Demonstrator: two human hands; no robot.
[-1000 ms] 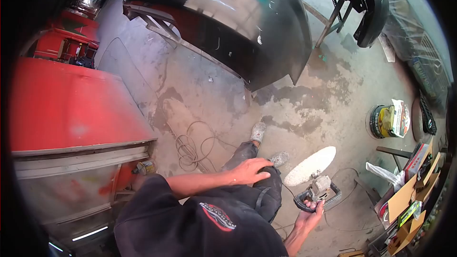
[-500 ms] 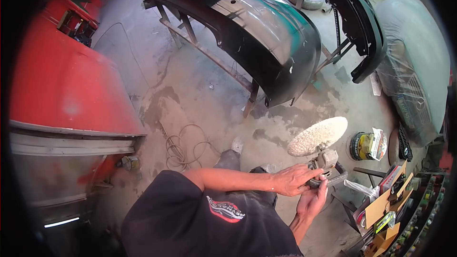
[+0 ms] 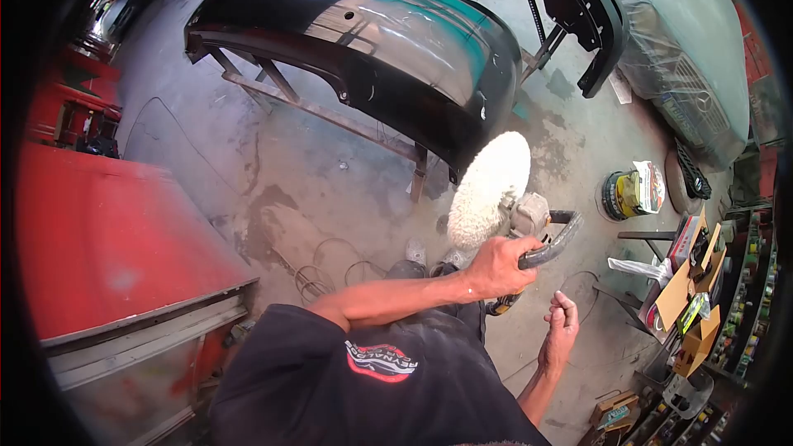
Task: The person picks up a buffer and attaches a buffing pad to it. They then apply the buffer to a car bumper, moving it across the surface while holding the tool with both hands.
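Note:
My left hand (image 3: 496, 268) grips the dark loop handle of a rotary polisher (image 3: 533, 219) and holds it up in front of me. Its white wool pad (image 3: 489, 190) is tilted almost on edge and faces left. A black car bumper (image 3: 372, 41) rests on a metal stand just beyond the pad, apart from it. My right hand (image 3: 562, 326) hangs below the polisher with the fingers curled, and I see nothing in it. My legs and shoes show under the left arm.
A red car body (image 3: 107, 231) fills the left side. A coiled cable (image 3: 330, 268) lies on the stained concrete floor. A tin (image 3: 628, 194) stands on the floor at right, beside shelves of boxes (image 3: 694, 297). A covered car (image 3: 686, 49) and a second bumper (image 3: 578, 0) lie beyond.
The polisher went from my right hand, low by the floor, up into my left hand. The right hand let go and dropped below it. The pad rose and tilted on edge.

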